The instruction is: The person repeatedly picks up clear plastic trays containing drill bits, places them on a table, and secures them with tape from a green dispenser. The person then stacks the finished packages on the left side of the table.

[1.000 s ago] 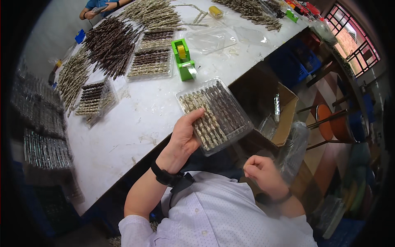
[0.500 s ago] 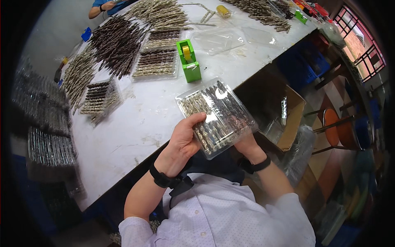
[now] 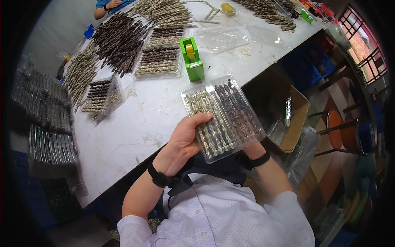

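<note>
Head: left fingers (image 3: 201, 119) clasp clear tray (image 3: 256, 138); right hand (image 3: 254, 150) beneath, can't tell its grip.

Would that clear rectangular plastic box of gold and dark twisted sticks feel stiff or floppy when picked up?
The clear rectangular plastic box likely flexes a little but keeps its shape: its walls look thin, yet its edges look straight. Its glossy surface might slip in the left hand.

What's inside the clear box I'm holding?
The clear box holds pale twisted sticks on the left, dark ones on the right. Your left hand partly covers the pale ones.
</note>
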`<state>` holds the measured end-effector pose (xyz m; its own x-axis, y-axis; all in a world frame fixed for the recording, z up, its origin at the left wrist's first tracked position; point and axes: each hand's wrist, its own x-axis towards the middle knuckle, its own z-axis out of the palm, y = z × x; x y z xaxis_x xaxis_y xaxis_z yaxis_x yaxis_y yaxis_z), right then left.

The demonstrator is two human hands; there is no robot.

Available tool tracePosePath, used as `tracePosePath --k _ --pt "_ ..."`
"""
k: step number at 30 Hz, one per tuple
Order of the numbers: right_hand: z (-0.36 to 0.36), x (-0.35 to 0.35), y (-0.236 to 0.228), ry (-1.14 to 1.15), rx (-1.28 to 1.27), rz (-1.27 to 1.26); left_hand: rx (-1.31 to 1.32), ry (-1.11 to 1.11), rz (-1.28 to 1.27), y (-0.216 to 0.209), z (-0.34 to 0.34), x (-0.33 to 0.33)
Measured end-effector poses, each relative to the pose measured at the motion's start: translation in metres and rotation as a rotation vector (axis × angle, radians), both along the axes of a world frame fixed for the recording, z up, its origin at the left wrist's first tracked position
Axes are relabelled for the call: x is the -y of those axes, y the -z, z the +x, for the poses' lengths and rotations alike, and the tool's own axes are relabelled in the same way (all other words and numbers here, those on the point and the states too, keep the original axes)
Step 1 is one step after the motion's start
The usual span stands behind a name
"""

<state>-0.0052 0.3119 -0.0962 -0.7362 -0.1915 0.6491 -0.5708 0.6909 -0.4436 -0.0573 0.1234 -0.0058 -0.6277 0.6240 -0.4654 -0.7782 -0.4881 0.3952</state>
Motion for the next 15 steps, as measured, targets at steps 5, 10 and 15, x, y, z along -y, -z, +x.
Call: tracePosePath --k 5,10,15 --pt "-0.003 -0.007 -0.027 -0.084 0.355 -0.513 -0.015 -0.003 0.011 0.007 0.001 0.003" --pt "-0.011 -0.039 -0.053 0.205 0.600 -0.834 -0.030 -0.005 -0.009 0.003 0.002 0.001" --pt "0.005 -0.069 -0.133 -0.188 0.317 -0.246 -0.047 0.000 0.017 0.004 0.002 0.003"
